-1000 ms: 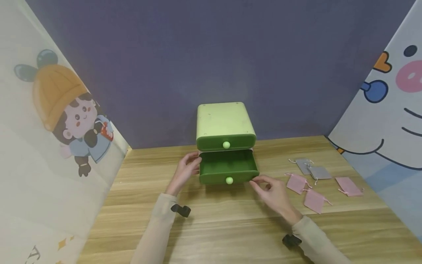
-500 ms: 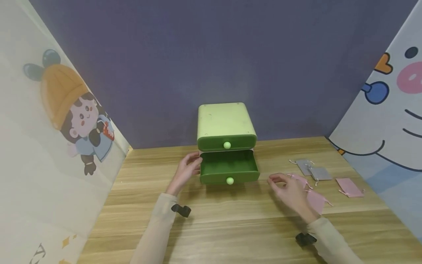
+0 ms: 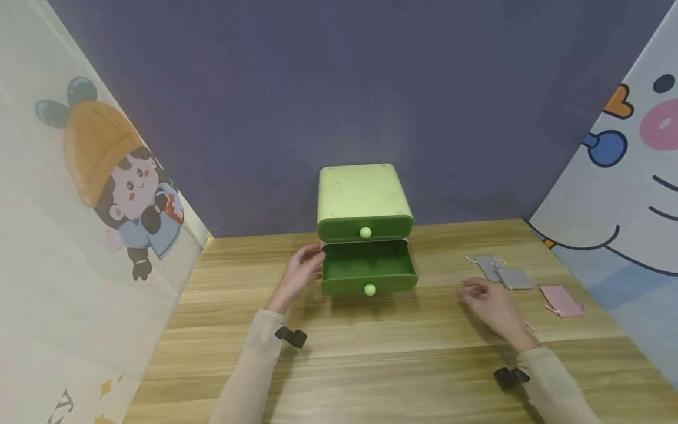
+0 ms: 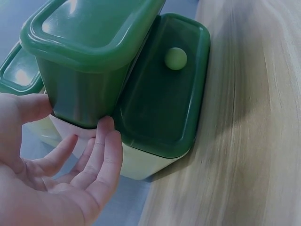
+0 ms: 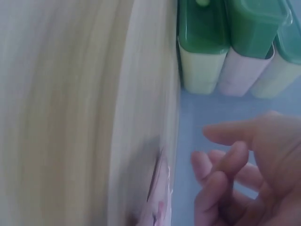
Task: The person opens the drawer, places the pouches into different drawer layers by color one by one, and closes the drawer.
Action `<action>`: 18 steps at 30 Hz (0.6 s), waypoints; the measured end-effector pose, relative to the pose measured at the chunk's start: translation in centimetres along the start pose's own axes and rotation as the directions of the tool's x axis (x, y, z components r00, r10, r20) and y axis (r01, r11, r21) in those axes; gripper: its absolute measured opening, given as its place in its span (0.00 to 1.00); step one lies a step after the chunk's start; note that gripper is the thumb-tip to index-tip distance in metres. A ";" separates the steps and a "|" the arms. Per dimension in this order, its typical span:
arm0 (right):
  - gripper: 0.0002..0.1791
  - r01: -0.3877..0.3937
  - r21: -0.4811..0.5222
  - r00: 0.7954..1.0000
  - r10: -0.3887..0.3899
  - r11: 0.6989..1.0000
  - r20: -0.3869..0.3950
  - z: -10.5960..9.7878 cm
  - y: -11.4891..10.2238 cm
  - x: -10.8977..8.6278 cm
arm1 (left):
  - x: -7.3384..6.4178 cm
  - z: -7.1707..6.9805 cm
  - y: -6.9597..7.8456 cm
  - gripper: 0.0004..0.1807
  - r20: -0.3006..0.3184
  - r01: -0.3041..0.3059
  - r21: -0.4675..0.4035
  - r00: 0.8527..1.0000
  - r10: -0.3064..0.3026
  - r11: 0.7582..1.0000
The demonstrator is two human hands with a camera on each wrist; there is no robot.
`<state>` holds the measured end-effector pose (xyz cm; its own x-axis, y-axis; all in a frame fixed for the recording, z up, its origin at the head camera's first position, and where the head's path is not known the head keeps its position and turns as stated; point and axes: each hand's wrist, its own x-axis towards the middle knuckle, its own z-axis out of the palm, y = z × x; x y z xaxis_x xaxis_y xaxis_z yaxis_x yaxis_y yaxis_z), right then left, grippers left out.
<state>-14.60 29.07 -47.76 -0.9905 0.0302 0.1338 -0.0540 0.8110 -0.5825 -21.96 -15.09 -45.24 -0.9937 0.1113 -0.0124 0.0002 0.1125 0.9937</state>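
While the right hand hangs just above the table, its fingers are loosely bent with nothing seen between them; blur hides finer detail. Below it a pink pouch is mostly covered, cords peeking out past the hand. Another pink piece lies flat to its right, presumably spread there for easy picking. Well apart, on the left, the left hand rests its thumb and extended fingers against the side of the middle drawer without wrapping round it, probably to steady the cabinet. That drawer stands pulled out toward the near side, leaving its inside exposed, while the bottom drawer and top drawer sit pushed in. Farther right, two grey pouches lie together. Beyond, the far wall likely backs the cabinet.
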 end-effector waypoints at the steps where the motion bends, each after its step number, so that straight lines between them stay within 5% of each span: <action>1: 0.23 -0.009 -0.014 1.000 0.009 1.000 0.003 -0.1 0.2 0.0 | 0.0 0.0 0.0 0.31 0.001 -0.001 -0.001 1.000 0.001 1.000; 18: 0.25 -0.120 -0.100 0.983 0.133 0.988 0.126 -0.4 2.0 0.4 | -0.2 0.0 0.0 0.30 0.000 -0.001 -0.005 1.000 0.001 1.000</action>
<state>-15.00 30.95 -48.53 -0.9969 0.0638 -0.0465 0.0786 0.8559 -0.5111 -21.75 -15.09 -45.20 -0.9937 0.1113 -0.0115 0.0005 0.1077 0.9942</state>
